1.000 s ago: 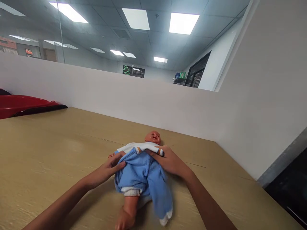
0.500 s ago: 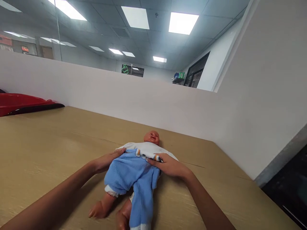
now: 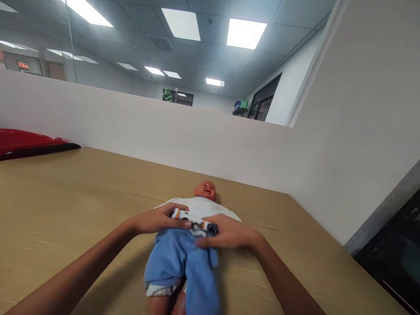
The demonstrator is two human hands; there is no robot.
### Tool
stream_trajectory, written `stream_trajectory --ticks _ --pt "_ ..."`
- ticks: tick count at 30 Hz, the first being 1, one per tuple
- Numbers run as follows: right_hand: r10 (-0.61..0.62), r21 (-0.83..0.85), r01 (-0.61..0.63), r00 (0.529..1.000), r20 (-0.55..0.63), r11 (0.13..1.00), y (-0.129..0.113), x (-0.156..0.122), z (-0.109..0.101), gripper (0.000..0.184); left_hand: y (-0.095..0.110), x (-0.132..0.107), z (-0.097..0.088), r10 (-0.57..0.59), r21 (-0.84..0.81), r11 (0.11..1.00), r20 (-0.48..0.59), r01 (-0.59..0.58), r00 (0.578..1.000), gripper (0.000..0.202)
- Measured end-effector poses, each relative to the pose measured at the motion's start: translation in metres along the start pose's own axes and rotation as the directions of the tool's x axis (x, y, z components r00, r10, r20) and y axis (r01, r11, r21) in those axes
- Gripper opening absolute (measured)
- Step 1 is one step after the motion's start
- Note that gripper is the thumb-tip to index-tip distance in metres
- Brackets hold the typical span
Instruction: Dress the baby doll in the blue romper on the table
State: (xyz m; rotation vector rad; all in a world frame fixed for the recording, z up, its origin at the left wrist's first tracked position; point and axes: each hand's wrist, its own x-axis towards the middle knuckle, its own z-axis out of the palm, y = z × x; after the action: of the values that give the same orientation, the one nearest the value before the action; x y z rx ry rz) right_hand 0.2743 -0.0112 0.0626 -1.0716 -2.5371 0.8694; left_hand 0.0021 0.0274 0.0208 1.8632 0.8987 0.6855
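Note:
A baby doll (image 3: 205, 190) lies on its back on a wooden table (image 3: 65, 197), head pointing away from me. It wears a white shirt (image 3: 203, 205) and light blue trousers (image 3: 182, 258). My left hand (image 3: 160, 218) rests on the doll's belly from the left, fingers curled over the striped hem of the shirt. My right hand (image 3: 228, 234) comes from the right, fingers pinching the same hem at the waist. The doll's legs run out of the bottom of the picture.
A low white partition (image 3: 131, 131) runs along the table's far edge and a white wall (image 3: 361, 109) closes the right side. A red and black object (image 3: 29, 143) lies at the far left of the table.
Both hands have slid from the doll's sides to the middle of its belly, onto the striped shirt hem. The doll's legs have straightened and sunk out of view.

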Motion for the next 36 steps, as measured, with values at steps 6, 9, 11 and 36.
stream_trajectory --ticks 6,9,11,36 --pt "-0.082 0.275 0.081 0.997 -0.006 0.958 0.012 -0.016 0.009 0.034 0.005 -0.005 0.005 0.037 -0.05 0.998 0.145 -0.03 0.989 0.047" --pt "-0.04 0.368 0.081 0.992 -0.119 0.926 0.014 -0.015 0.02 0.045 0.009 -0.004 0.01 0.094 -0.065 0.995 0.381 -0.075 0.92 0.045" --pt "0.01 0.368 0.049 0.987 -0.158 0.929 0.018 -0.013 0.024 0.052 0.006 -0.003 0.013 0.077 -0.068 0.996 0.385 -0.055 0.92 0.049" --pt "0.305 0.654 -0.142 0.942 -0.142 0.743 0.02 -0.035 0.074 0.089 -0.024 0.006 0.042 0.014 -0.525 0.845 0.213 0.102 0.977 0.069"
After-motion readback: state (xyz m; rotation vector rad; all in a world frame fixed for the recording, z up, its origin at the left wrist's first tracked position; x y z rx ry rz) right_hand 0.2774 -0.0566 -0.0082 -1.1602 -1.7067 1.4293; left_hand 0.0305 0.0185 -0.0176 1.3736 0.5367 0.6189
